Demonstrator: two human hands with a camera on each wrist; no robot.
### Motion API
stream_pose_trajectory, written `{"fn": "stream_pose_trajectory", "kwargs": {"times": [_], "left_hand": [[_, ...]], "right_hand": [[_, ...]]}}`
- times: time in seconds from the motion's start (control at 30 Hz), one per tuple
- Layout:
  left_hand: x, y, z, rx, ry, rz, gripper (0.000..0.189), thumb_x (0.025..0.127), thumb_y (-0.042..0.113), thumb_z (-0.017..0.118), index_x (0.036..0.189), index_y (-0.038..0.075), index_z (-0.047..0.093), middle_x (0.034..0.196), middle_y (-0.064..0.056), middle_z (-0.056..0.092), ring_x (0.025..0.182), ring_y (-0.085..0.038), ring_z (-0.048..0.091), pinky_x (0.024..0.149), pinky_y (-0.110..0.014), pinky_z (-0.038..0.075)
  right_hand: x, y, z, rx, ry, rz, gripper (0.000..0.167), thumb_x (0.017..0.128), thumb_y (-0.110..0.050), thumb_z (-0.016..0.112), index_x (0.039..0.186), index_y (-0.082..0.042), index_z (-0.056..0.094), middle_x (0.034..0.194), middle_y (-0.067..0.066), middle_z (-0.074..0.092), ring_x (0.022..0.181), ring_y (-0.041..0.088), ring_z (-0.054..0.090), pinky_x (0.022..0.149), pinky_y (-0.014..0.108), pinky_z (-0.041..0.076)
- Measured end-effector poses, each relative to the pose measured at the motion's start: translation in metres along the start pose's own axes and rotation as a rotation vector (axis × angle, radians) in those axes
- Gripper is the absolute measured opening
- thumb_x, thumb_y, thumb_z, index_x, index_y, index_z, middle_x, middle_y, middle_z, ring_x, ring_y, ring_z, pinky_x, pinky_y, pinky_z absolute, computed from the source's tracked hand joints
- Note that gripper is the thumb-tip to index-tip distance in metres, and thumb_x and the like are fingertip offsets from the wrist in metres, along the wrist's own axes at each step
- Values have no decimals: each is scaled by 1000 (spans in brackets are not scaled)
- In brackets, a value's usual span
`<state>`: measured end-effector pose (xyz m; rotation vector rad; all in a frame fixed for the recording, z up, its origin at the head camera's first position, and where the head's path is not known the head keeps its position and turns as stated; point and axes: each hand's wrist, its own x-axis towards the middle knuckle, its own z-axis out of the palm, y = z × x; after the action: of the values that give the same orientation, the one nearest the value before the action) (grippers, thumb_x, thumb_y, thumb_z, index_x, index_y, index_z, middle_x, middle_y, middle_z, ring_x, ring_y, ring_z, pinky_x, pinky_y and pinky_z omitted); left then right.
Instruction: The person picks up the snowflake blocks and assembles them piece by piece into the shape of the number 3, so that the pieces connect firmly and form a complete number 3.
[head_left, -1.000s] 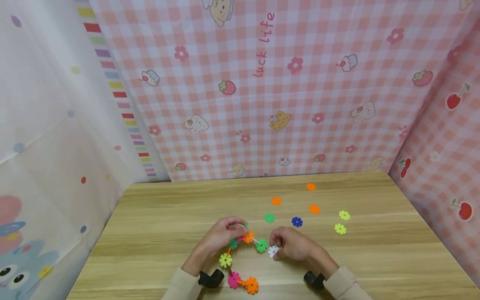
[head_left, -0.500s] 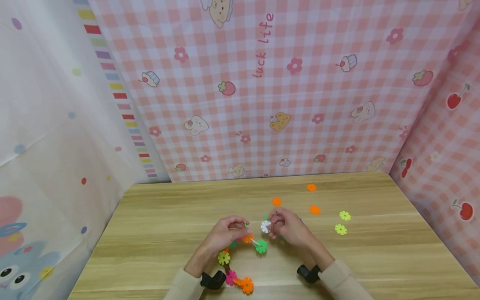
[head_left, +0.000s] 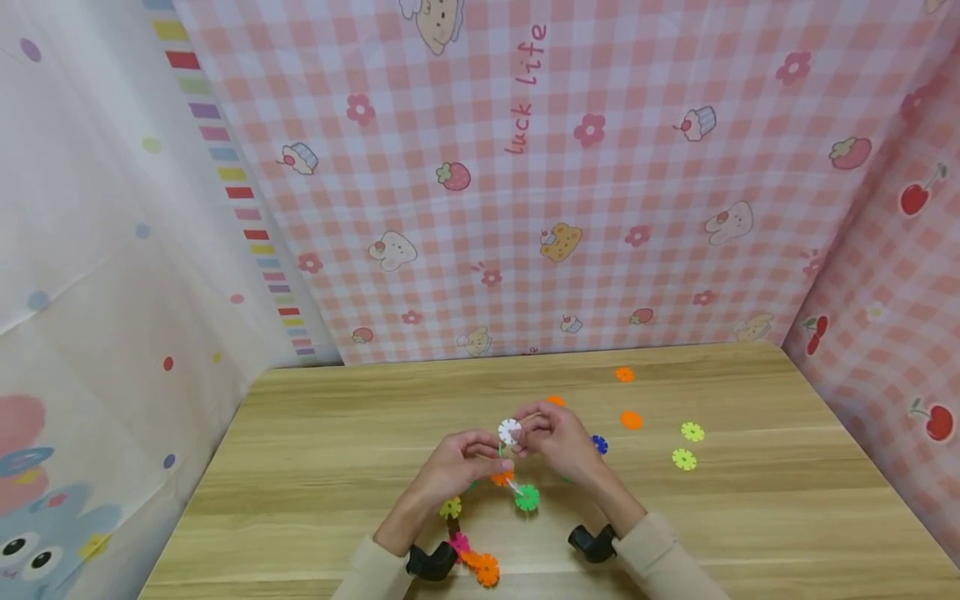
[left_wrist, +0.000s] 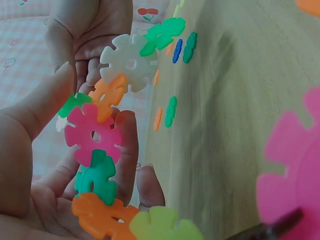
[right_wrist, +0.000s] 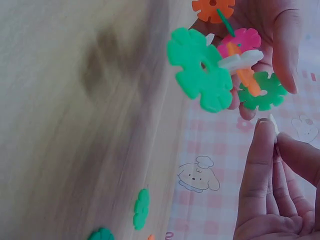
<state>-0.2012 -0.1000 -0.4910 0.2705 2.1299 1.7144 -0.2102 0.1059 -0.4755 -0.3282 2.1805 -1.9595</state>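
Observation:
A chain of notched plastic discs, snowflake building pieces in several colours, hangs from my left hand [head_left: 461, 463], whose fingers and thumb hold it near an orange disc [head_left: 502, 477]. From that orange disc a green disc [right_wrist: 262, 92] sticks up, and a white disc [left_wrist: 127, 65] links it to another green disc [head_left: 527, 498]. My right hand [head_left: 558, 443] pinches a loose white disc [head_left: 509, 431] between thumb and fingers. It is close to the upright green disc; in the right wrist view a small gap shows between them. The lower chain ends in an orange disc [head_left: 487, 570].
On the wooden table [head_left: 315, 467] lie loose discs: orange ones [head_left: 631, 420] at the back right, a blue one [head_left: 599, 445] beside the right hand, and two yellow ones [head_left: 684, 459] further right. A checked cloth [head_left: 480, 208] hangs behind the table.
My right hand has lifted the white disc and carried it up and leftward to the green disc by my left hand. The left hand has stayed nearly in place, and the lower chain has shifted slightly.

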Motion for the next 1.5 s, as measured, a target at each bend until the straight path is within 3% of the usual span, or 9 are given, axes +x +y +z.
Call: {"fn": "stream_pose_trajectory", "kwargs": {"times": [0.1, 0.33, 0.63, 0.8, 1.0, 1.23, 1.5], "left_hand": [[0, 1, 1, 4, -2, 6, 41, 84, 29, 80, 114, 4, 66, 102, -6, 69, 91, -18, 65, 85, -40, 56], [1, 5, 4, 32, 5, 11, 38, 82, 28, 82, 109, 5, 67, 99, -5, 69, 89, -18, 65, 82, -40, 55], [2, 5, 4, 24, -19, 33, 31, 83, 27, 81, 105, 8, 69, 94, -5, 71, 83, -17, 65, 77, -35, 53], [2, 4, 5, 18, -13, 32, 31, 82, 28, 82, 103, 9, 69, 92, -4, 72, 82, -16, 66, 76, -34, 54], [0, 4, 5, 16, 13, 28, 31, 80, 29, 84, 99, 9, 69, 87, -3, 73, 78, -15, 66, 72, -32, 52], [-2, 7, 5, 11, 35, 22, 31, 79, 25, 85, 100, 7, 70, 87, -4, 73, 78, -16, 68, 72, -35, 54], [0, 7, 4, -6, 46, 47, 27, 78, 20, 85, 97, 6, 71, 89, -5, 74, 81, -18, 70, 74, -35, 58]], "right_hand": [[1, -2, 1, -13, -3, -4, 23, 91, 9, 59, 114, 6, 60, 90, 19, 71, 77, 25, 70, 75, 45, 59], [1, -4, 0, -67, -21, -31, 20, 93, 6, 60, 113, 3, 64, 88, 17, 70, 72, 19, 67, 70, 35, 60], [-1, -4, -1, -151, -43, -76, 18, 93, 2, 62, 110, 0, 68, 86, 15, 70, 71, 21, 66, 72, 47, 59], [-4, -6, 1, -170, -26, -96, 18, 92, -2, 67, 110, -2, 70, 86, 15, 70, 72, 22, 65, 67, 42, 59], [-6, -6, 3, -266, 2, -117, 13, 93, -6, 67, 105, -9, 73, 82, 7, 70, 68, 18, 63, 64, 41, 58], [-7, -7, 6, -295, 15, -145, 13, 94, -8, 67, 104, -10, 74, 83, 9, 70, 65, 17, 59, 57, 23, 51], [-9, -5, 10, -331, 58, -180, 16, 93, -4, 67, 104, -14, 75, 82, 0, 70, 65, 13, 56, 58, 22, 50]]}}
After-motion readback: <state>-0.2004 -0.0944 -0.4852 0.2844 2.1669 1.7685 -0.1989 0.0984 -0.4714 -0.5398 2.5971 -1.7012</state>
